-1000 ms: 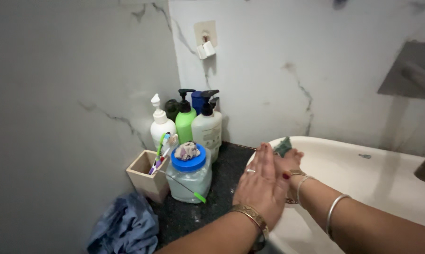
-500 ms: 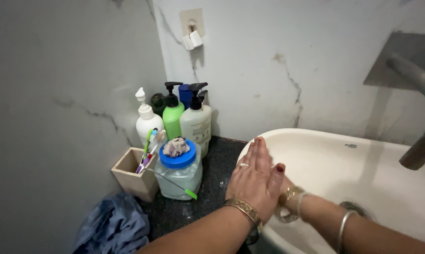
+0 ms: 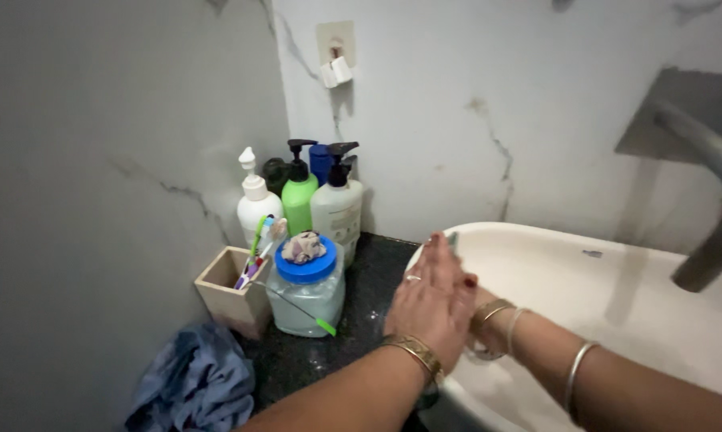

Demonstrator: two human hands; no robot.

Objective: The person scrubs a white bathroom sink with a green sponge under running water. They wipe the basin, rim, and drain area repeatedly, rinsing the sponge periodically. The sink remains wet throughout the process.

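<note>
left hand [image 3: 431, 308] flat, fingers straight, pressed over right hand [image 3: 466, 298] – right grip unclear; five pump bottles [image 3: 337, 208] – one basin [image 3: 617, 280].

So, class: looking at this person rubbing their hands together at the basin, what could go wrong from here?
The left hand works at the basin rim beside the counter, so drips may wet the dark counter. Its elbow could nudge the blue-lidded jar or the toothbrush holder nearby. The right hand is mostly hidden behind it.
</note>
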